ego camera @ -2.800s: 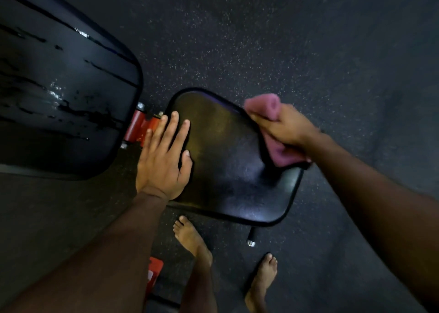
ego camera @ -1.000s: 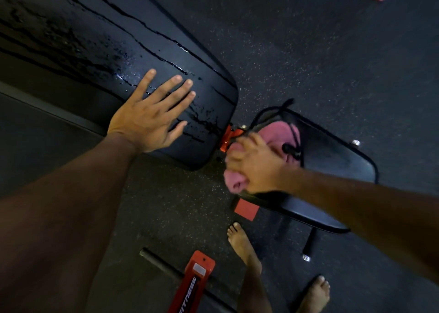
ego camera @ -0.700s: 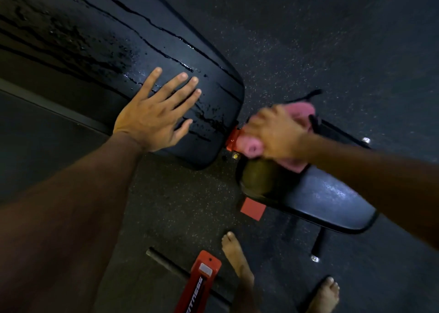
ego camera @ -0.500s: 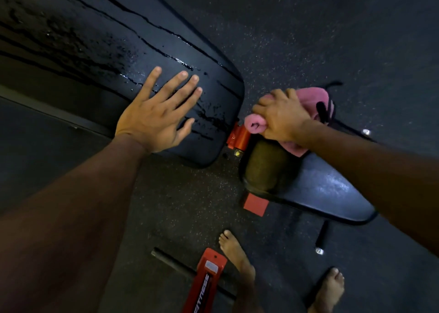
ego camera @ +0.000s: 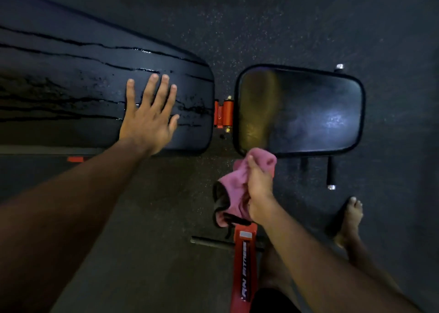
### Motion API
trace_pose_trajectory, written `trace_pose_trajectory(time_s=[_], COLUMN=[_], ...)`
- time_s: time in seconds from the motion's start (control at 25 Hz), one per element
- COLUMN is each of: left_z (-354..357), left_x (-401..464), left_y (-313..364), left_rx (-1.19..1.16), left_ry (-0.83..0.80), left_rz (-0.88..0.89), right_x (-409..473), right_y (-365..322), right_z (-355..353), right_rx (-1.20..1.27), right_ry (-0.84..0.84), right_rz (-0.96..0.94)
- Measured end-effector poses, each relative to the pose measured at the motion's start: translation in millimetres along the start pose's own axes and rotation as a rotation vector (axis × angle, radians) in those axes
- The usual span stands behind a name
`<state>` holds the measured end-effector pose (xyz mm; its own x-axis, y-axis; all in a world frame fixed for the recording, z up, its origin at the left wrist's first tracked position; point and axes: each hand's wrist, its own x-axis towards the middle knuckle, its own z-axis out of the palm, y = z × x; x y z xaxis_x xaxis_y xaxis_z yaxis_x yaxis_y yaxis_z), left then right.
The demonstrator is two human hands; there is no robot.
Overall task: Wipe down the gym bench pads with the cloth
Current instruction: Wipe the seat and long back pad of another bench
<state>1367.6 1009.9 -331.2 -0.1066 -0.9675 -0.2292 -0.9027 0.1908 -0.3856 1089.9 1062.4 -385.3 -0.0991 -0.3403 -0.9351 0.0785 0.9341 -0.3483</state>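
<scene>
Head cam: mid-wipe on the bench pads.
Left hand (ego camera: 148,120) flat, fingers spread, on the cracked back pad (ego camera: 83,94); right hand (ego camera: 257,186) clutching the pink cloth (ego camera: 234,189) just below the seat pad (ego camera: 299,110).

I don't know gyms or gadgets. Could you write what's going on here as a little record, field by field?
left hand: flat, fingers spread, on the long pad
long pad: black, cracked surface
right hand: gripping the pink cloth
pink cloth: bunched, just below the near edge of the seat pad
seat pad: black, shiny
hinge: red, between the two pads
floor: dark, speckled
</scene>
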Motion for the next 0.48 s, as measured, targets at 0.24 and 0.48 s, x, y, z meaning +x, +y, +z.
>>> trace_pose_trajectory(time_s=[0.24,0.48], left_z=[3.0,17.6], left_x=[60.0,61.9], left_y=[-16.0,-14.2], left_rx=[-0.021,-0.021], left_ry=[0.005,0.019], left_rz=[0.438,0.418], right_x=[34.7,39.7], right_y=[18.8,-53.3], right_z=[-12.0,23.4], right_rx=[0.665,1.133], right_ry=[0.231,0.309], right_rz=[0.188,0.335])
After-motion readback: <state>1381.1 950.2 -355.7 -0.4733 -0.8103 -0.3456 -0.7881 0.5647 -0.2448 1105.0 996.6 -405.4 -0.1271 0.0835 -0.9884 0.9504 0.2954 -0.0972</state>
